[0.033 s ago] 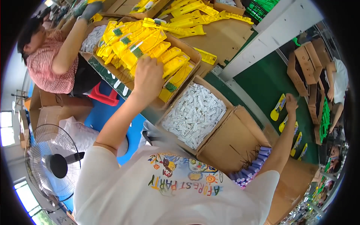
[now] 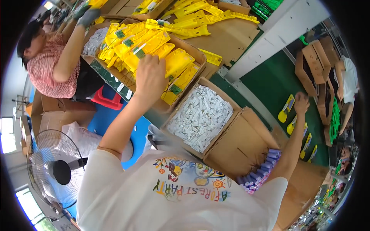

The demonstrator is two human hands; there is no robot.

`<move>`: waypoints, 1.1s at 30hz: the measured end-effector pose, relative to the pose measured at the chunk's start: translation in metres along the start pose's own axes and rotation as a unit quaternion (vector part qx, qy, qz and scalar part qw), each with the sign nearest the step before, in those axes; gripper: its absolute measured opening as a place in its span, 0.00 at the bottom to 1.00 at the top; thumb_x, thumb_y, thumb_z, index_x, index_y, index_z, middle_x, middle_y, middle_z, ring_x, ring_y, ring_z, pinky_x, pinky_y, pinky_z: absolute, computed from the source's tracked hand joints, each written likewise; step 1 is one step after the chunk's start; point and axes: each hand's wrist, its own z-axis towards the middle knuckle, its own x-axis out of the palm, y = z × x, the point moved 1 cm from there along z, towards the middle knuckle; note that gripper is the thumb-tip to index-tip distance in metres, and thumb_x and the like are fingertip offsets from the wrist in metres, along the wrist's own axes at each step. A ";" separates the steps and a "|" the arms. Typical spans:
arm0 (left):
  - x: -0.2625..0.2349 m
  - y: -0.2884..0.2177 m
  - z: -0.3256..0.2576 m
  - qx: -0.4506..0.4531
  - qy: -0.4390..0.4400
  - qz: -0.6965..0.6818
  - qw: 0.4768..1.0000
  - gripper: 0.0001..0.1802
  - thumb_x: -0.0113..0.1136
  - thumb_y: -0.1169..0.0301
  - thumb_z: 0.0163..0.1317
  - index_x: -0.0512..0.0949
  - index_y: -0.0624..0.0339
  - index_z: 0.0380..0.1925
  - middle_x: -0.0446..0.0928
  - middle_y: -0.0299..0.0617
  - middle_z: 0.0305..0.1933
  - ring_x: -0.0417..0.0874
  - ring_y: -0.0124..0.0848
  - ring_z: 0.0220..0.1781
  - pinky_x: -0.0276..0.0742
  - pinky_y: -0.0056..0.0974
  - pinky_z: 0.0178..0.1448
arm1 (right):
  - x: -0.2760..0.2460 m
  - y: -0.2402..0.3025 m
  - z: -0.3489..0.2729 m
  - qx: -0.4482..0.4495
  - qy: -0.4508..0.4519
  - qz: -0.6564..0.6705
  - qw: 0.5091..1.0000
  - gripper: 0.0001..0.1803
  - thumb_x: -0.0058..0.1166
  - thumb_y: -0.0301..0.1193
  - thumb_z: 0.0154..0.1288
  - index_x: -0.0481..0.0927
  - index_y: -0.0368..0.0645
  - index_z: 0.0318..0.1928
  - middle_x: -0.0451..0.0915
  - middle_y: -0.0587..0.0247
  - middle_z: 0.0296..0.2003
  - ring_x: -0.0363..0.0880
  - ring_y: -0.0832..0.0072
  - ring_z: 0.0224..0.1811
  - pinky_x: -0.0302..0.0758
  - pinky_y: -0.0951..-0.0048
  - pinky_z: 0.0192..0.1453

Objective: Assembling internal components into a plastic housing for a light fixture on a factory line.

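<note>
Head view, left hand: the person's left hand (image 2: 149, 79) reached into a brown cardboard box (image 2: 200, 58) heaped with bright yellow moulded plastic housings (image 2: 154, 42), some carrying small green circuit boards; the hand lay palm down on the heap, its fingers curled together on a yellow housing at the near side of the box, though the grip itself was hidden beneath the hand

Head view, right hand: the right hand (image 2: 301, 103) stretched far out over a green conveyor belt (image 2: 269, 82), fingers curled loosely together just beside a long yellow plastic piece (image 2: 286, 108) lying on the belt; whether it touched the piece could not be told

Head view, boxes at front: a second cardboard box of small white plastic parts (image 2: 200, 115) stood between the two arms, touching a third, lidded carton (image 2: 241, 140); a cluster of purple cylindrical cells (image 2: 259, 173) sat near the right elbow

Head view, belt: more yellow pieces (image 2: 307, 143) lay spaced along the green belt beyond the right hand

Head view, surroundings: a co-worker in a red checked top (image 2: 50, 69) sat to the left, one gloved hand (image 2: 88, 15) raised over the yellow heap; a grey pedestal fan (image 2: 54, 169) stood at lower left, above a blue floor (image 2: 111, 121)
</note>
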 end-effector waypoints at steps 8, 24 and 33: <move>-0.020 -0.102 -0.041 0.191 -0.078 -0.285 0.936 0.24 0.67 0.68 0.49 0.70 0.59 0.45 0.79 0.48 0.32 0.82 0.46 0.29 0.77 0.42 0.33 | -0.285 0.351 -0.091 -0.037 0.114 0.744 0.657 0.16 0.45 0.30 0.71 0.69 0.40 0.57 0.77 0.59 0.43 0.75 0.78 0.41 0.71 0.79 0.44; 0.002 -0.148 -0.103 -0.140 0.296 -0.891 0.316 0.27 0.50 0.79 0.59 0.60 0.60 0.59 0.73 0.46 0.49 0.79 0.36 0.47 0.78 0.39 0.49 | -0.285 0.314 -0.176 0.159 0.291 0.793 0.511 0.12 0.53 0.19 0.58 0.78 0.37 0.43 0.80 0.63 0.36 0.80 0.76 0.35 0.76 0.78 0.39; 0.009 -0.166 -0.101 -0.016 0.260 -0.812 0.522 0.26 0.44 0.78 0.64 0.55 0.61 0.61 0.68 0.43 0.51 0.71 0.30 0.53 0.67 0.33 0.58 | -0.288 0.341 -0.206 -0.009 -0.042 0.402 0.915 0.07 0.64 0.24 0.49 0.79 0.43 0.30 0.72 0.66 0.22 0.74 0.78 0.21 0.71 0.76 0.24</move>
